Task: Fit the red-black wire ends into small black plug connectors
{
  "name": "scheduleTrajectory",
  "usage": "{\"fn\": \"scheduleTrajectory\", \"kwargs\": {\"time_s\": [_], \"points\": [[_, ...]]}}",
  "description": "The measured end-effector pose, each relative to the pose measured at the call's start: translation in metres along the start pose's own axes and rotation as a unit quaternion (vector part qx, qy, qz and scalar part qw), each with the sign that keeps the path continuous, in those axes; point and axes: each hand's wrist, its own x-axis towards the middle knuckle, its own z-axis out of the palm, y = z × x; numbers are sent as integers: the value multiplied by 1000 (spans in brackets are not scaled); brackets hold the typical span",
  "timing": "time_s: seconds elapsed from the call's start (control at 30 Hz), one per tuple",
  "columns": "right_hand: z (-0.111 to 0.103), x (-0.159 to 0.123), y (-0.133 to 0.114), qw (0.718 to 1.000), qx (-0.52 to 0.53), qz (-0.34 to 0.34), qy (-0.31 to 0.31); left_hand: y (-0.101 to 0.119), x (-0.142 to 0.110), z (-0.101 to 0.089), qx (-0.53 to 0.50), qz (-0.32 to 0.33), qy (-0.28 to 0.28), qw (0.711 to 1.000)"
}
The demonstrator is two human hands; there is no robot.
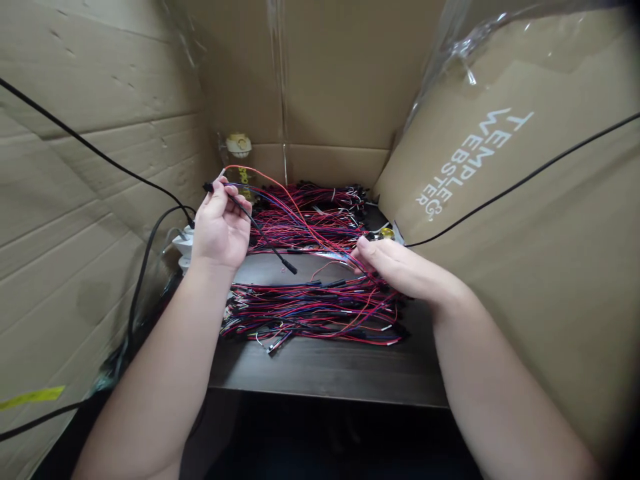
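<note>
My left hand (223, 223), raised at left, pinches one end of a wire harness (300, 221) made of red, blue and orange wires. A small black connector (208, 187) pokes out past its fingertips. From the same hand hangs a short black lead with a black plug (289, 266) on its end. The wires slope down to my right hand (395, 260), whose thumb and fingers are closed around their other end. What lies inside that grip is partly hidden. Beneath the right hand is the front pile of similar harnesses (310, 313).
More harnesses (305, 227) are heaped at the back of the dark tabletop (325, 373). Cardboard walls (340, 80) enclose the back and both sides. A clear container with a yellowish cap (239, 143) stands behind my left hand. Black cables (500, 195) run in from both sides.
</note>
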Motion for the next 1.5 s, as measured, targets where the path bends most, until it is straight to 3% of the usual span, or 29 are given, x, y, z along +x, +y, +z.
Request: {"fn": "scheduleTrajectory", "kwargs": {"time_s": [0.17, 0.27, 0.37, 0.5, 0.63, 0.77, 0.87, 1.0, 1.2, 1.37, 1.5], "points": [[-21, -7, 4, 986, -37, 98, -128, -14, 8, -20, 73, 7, -37, 997], [-26, -9, 1, 979, -5, 82, -189, -23, 12, -31, 115, 35, -79, 990], [-24, -9, -2, 973, 28, 66, -219, -31, 14, -35, 85, 0, -40, 996], [-18, -7, -3, 970, 33, 74, -230, -29, 10, -25, -49, -72, 64, 994], [-15, -2, -2, 980, 47, 33, -191, -14, 5, -3, -174, -139, 191, 956], [-14, 0, -6, 989, 24, -34, -142, -3, 3, 9, -196, -165, 244, 935], [-13, 0, -10, 993, 4, -55, -105, -3, 2, 11, -175, -168, 263, 934], [-15, -3, -8, 996, -30, -18, -78, -13, 0, 12, -69, -116, 275, 952], [-24, -9, -13, 994, -82, 28, -61, -24, -9, 12, 164, -4, 206, 965], [-27, -15, -23, 997, -64, 7, 40, -18, -10, 13, 184, 33, 220, 957], [-26, -16, -25, 991, 73, 2, 116, -8, -7, 13, 143, 2, 252, 957]]}}
